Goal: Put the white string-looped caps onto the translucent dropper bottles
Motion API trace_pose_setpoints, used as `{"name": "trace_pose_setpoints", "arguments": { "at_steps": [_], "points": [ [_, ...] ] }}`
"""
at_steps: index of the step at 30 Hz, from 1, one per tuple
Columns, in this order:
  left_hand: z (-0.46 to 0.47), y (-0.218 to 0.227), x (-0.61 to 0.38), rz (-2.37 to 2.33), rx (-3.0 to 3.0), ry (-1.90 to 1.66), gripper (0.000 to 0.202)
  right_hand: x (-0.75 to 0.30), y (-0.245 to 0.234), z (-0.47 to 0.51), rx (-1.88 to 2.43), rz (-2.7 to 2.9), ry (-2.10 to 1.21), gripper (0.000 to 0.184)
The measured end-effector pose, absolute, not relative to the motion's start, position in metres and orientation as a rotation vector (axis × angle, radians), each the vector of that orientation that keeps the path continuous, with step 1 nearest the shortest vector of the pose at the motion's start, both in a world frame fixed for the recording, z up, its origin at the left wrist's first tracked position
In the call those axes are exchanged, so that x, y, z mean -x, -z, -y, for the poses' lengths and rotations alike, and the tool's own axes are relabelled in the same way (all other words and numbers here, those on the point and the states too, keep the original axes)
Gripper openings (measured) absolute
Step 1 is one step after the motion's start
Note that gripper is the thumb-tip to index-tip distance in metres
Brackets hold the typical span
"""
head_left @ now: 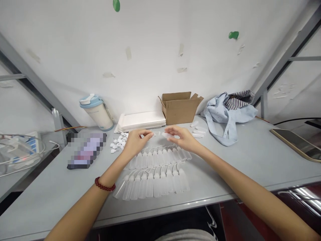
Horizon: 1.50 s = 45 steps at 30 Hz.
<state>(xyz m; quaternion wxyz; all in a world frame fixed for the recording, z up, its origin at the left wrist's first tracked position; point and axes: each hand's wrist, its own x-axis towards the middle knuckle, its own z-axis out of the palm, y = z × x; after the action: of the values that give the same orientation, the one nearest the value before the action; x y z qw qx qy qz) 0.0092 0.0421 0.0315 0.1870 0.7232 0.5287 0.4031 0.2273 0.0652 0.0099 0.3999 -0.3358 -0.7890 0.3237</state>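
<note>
My left hand and my right hand meet above the grey table, fingers pinched on a small clear plastic piece held between them. A red bead bracelet circles my left wrist. Below the hands lie two rows of clear plastic bottles with caps, the far row and the near row. A pile of small white caps sits left of my left hand. A few loose clear pieces lie right of my right hand.
At the back stand an open cardboard box, a stack of white trays, a lidded blue-and-white jug and a light blue bag. A blurred dark object lies left. A flat tablet-like panel rests at right.
</note>
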Motion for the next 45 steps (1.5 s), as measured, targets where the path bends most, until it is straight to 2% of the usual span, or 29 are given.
{"name": "trace_pose_setpoints", "arguments": {
  "at_steps": [15, 20, 27, 33, 41, 45],
  "points": [
    [-0.033, -0.036, -0.019, -1.462, -2.123, -1.068, 0.02, -0.221, -0.013, -0.056, 0.873, 2.059, -0.735, 0.036],
    [-0.03, -0.037, -0.021, -1.423, -2.16, -1.004, 0.021, -0.219, -0.013, -0.055, 0.871, 2.041, -0.775, 0.029],
    [-0.024, -0.042, -0.027, -1.396, -2.166, -0.975, 0.025, -0.214, -0.019, -0.046, 0.79, 1.916, -1.064, 0.022],
    [-0.02, -0.044, -0.03, -1.362, -2.097, -1.004, 0.022, -0.214, -0.023, -0.042, 0.827, 1.853, -1.136, 0.023],
    [-0.017, -0.051, -0.025, -1.329, -2.15, -1.165, 0.017, -0.215, -0.028, -0.04, 0.671, 1.552, -1.559, 0.025],
    [-0.011, -0.049, -0.028, -1.2, -2.401, -1.253, 0.029, -0.212, -0.028, -0.038, 0.571, 1.34, -1.778, 0.025]
  ]
}}
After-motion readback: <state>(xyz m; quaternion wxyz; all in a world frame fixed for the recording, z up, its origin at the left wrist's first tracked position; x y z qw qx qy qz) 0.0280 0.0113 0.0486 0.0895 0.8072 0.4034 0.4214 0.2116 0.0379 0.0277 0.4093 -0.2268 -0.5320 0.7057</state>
